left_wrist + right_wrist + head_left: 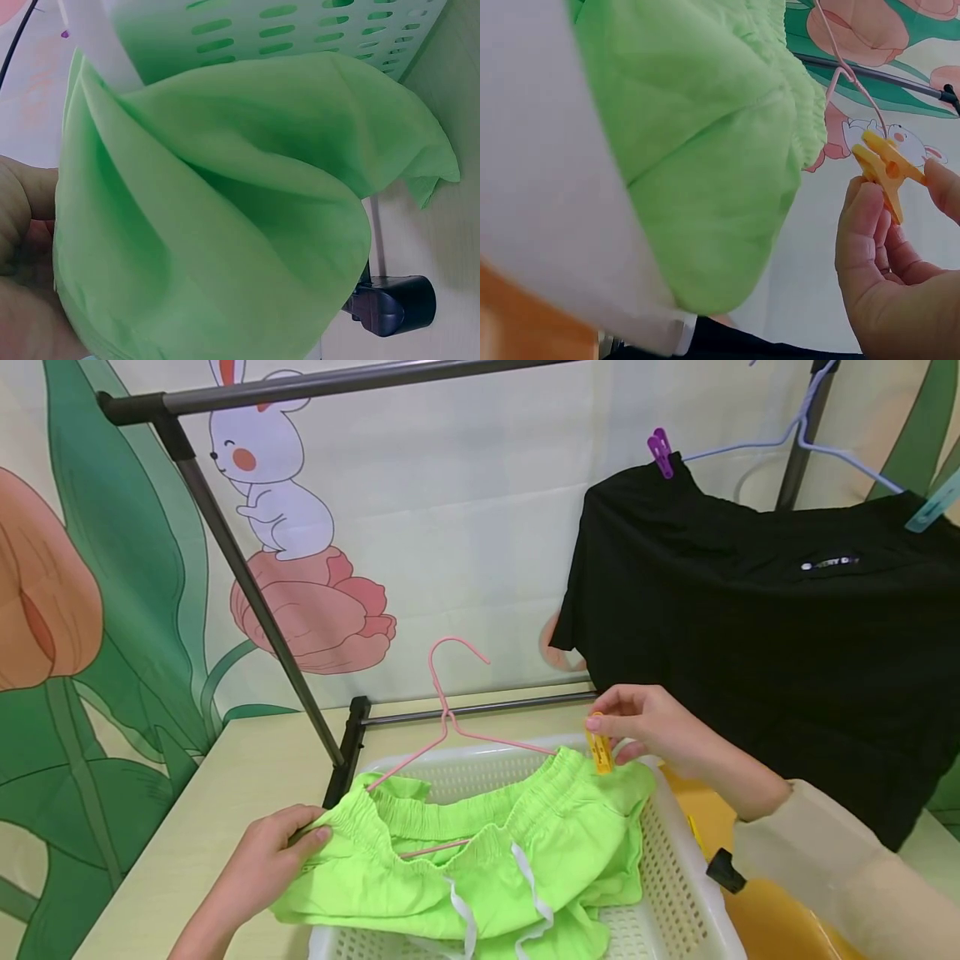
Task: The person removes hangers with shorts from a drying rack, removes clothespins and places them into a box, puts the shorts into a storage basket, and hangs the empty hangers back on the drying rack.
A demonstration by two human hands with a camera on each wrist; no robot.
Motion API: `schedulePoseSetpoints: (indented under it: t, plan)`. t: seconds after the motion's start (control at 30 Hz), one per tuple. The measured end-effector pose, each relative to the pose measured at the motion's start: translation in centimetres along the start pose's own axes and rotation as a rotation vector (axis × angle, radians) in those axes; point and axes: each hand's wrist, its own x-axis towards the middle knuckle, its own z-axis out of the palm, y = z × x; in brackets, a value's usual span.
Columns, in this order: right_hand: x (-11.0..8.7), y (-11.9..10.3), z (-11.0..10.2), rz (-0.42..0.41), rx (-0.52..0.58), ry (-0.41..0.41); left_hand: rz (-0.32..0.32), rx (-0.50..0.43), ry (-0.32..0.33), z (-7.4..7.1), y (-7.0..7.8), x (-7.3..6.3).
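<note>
Bright green shorts with white drawstrings lie over a white basket, a pink hanger tucked inside their elastic waistband. My left hand grips the waistband's left side, thumb on top; in the left wrist view the green cloth bulges in front of that hand and hides part of it. In my right hand a yellow clothespin is pinched between thumb and fingers, just right of the hanger's right end. The right wrist view shows the clothespin beside the gathered waistband, with no cloth between its tips.
The white perforated basket stands on a pale table. Black shorts hang at the right from a blue hanger by a purple clothespin and a teal one. A grey metal rack frames the back; an orange container sits right.
</note>
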Motion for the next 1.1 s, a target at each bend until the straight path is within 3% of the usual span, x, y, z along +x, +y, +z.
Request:
schedulePoseSetpoints:
  t: [0.73,1.1]
  plan:
    - [-0.8,1.9,-3.7,0.067,-0.138,0.096,0.002,0.009,0.005,0.1,-0.1,0.0]
    - [-1.2,3.3,-5.2,0.114,-0.224,0.098,0.011,0.014,0.013,0.1,-0.2,0.0]
